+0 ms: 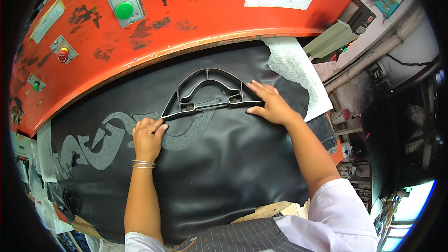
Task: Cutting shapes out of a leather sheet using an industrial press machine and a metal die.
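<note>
Metal frame (211,106) tops black sheet (228,158) beside orange machine (186,0).

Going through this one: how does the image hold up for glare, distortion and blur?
Head view: the orange machine's lower edge looks bowed and the picture's corners go black; soft glare streaks the black sheet; the panes at lower right look blown out; the left hand, right hand and metal frame show no obvious motion blur.
</note>
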### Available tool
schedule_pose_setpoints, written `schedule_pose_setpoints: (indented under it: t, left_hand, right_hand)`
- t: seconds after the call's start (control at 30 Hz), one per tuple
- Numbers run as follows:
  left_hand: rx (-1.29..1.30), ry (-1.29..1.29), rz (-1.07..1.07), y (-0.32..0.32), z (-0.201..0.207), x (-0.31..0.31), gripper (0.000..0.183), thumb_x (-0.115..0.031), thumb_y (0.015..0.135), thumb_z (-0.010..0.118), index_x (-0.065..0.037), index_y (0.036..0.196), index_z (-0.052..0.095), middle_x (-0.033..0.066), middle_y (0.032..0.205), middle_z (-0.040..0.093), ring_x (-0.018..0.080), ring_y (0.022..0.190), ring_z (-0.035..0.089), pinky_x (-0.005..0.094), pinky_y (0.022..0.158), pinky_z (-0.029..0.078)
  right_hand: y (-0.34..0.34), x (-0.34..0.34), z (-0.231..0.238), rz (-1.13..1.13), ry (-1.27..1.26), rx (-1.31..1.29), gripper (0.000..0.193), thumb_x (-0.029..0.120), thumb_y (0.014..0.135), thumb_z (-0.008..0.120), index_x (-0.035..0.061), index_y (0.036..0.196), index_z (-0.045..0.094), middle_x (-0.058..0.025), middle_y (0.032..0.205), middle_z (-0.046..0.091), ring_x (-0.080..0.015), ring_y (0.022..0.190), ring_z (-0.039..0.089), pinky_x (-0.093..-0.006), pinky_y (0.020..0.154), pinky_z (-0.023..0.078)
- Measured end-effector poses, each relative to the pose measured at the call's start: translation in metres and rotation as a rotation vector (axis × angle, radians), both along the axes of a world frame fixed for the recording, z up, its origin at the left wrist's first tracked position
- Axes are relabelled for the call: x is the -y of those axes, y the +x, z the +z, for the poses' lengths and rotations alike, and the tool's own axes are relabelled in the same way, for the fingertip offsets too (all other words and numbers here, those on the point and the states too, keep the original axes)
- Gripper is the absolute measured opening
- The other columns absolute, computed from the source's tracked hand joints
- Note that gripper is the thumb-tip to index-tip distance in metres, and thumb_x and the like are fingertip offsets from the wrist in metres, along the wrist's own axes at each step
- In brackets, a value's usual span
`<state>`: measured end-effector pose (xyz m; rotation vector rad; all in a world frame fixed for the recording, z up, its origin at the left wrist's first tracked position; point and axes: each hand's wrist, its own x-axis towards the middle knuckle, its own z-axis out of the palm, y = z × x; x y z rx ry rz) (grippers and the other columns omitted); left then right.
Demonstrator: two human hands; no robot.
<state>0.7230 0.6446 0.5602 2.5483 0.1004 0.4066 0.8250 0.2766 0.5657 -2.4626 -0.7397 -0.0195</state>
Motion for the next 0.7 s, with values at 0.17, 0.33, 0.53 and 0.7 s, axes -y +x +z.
schedule_pose_setpoints:
  t: [0.17,0.33,0.53,0.7]
  left_hand:
    - [0.012,-0.184,0.086,0.007,0.003,0.011,0.014,-0.012,0.075,0.074,-0.004,0.086,0.074,0.0062,0.074,0.061,0.0216,0.071,0.057,0.0347,0.069,0.043]
    - [0.050,-0.177,0.085,0.013,0.001,0.016,0.013,-0.004,0.073,0.076,-0.001,0.085,0.073,0.0064,0.072,0.059,0.0180,0.067,0.056,0.0300,0.061,0.043]
    - [0.043,-0.171,0.068,0.016,0.004,0.025,0.010,-0.002,0.076,0.074,0.002,0.085,0.071,0.0050,0.074,0.057,0.0147,0.068,0.054,0.0265,0.061,0.041]
    - [0.054,-0.128,0.061,0.020,0.002,0.025,0.011,-0.002,0.077,0.074,0.002,0.087,0.071,0.0049,0.074,0.056,0.0139,0.067,0.052,0.0258,0.059,0.040]
  right_hand:
    - [0.000,-0.002,-0.008,-0.022,-0.002,0.090,0.062,0.032,0.083,0.070,0.0076,0.136,0.049,-0.0172,0.136,0.052,-0.0297,0.126,0.048,-0.0450,0.110,0.029]
    - [0.008,0.000,-0.005,-0.037,0.004,0.079,0.058,0.031,0.084,0.068,0.0079,0.134,0.050,-0.0170,0.134,0.054,-0.0276,0.124,0.050,-0.0448,0.109,0.031]
    - [0.016,0.003,-0.007,-0.070,0.060,0.083,0.053,0.027,0.085,0.068,0.0072,0.131,0.052,-0.0160,0.126,0.060,-0.0244,0.121,0.054,-0.0450,0.107,0.033]
    - [0.023,0.000,-0.006,-0.106,0.086,0.096,0.051,0.023,0.084,0.068,0.0074,0.130,0.054,-0.0144,0.121,0.063,-0.0220,0.121,0.055,-0.0434,0.104,0.035]
